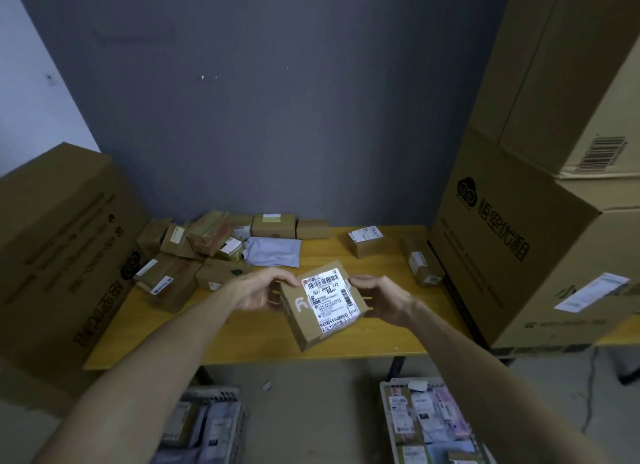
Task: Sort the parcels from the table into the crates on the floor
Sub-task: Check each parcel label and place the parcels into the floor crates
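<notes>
Left of bench: a heap of brown parcels (pixel 187 252) and a grey mailer bag (pixel 273 252) lie unsorted on the bench (pixel 381 335).
Left crate (pixel 242 425): on the floor at lower left, already holding several bags and packets.
Left hand (pixel 258 290): your grip is curled round the left edge of the boxed parcel.
Boxed parcel (pixel 322 307): you hold it in mid-frame above the bench, tilted, with its white label facing you.
Right hand (pixel 384 300): your fingers pinch the parcel's right edge.
Right of bench: two small boxes (pixel 367 240) wait near the tall cartons (pixel 519 238).
Right crate (pixel 385 404): on the floor at lower right, well filled with labelled packets.
Progress: by my reckoning you are partway through. Both crates have contents, about a dozen parcels remain on the bench, and this one is not yet assigned a crate.
</notes>
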